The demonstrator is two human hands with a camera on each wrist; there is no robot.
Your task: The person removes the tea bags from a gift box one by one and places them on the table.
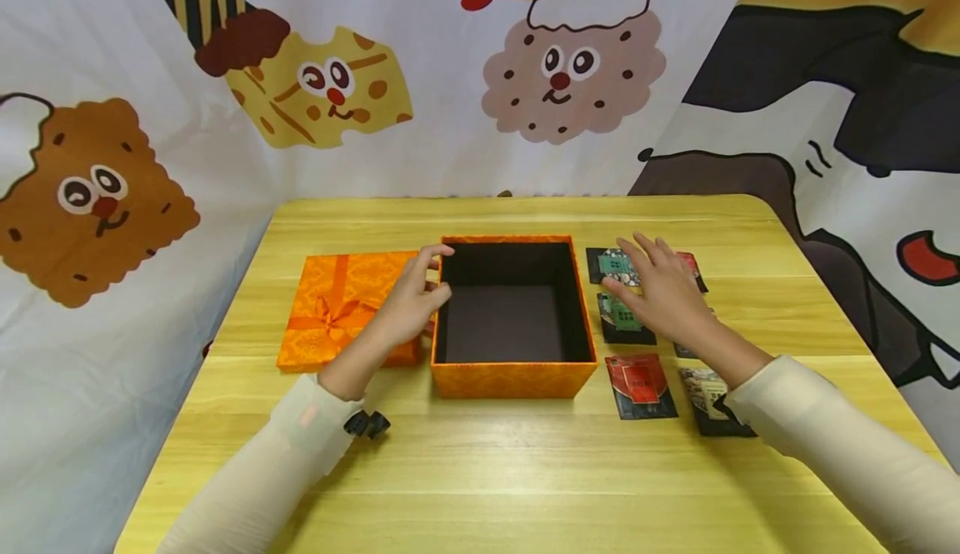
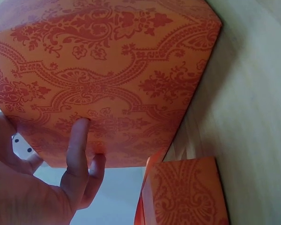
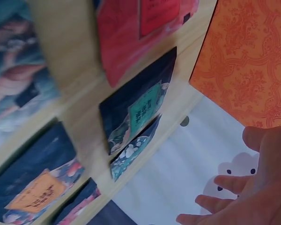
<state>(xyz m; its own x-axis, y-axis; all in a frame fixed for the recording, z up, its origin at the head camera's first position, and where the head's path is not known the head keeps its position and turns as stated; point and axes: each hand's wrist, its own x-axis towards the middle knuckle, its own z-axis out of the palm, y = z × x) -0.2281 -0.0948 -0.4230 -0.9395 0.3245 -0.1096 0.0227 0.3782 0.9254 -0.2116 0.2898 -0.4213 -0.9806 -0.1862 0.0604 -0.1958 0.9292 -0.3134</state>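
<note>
An orange patterned gift box (image 1: 513, 379), dark inside, stands with its top uncovered in the middle of the table. My left hand (image 1: 408, 296) is at its left wall, thumb and index tips overlapping the rim in the head view. In the left wrist view, two loosely bent fingers (image 2: 77, 145) lie against the outer patterned side. Above the flat pouches to the right, my right hand (image 1: 660, 287) spreads its fingers and holds nothing. Nearest to it are a dark pouch with a teal label (image 1: 615, 265) and a green-labelled pouch (image 1: 622, 318).
The orange lid (image 1: 352, 275) with a ribbon bow lies left of the box. A red-and-black pouch (image 1: 641, 385) and a dark pouch with a cream label (image 1: 712, 400) lie nearer the front. Behind the wooden table (image 1: 480, 487) hangs a cartoon-printed curtain (image 1: 442, 62).
</note>
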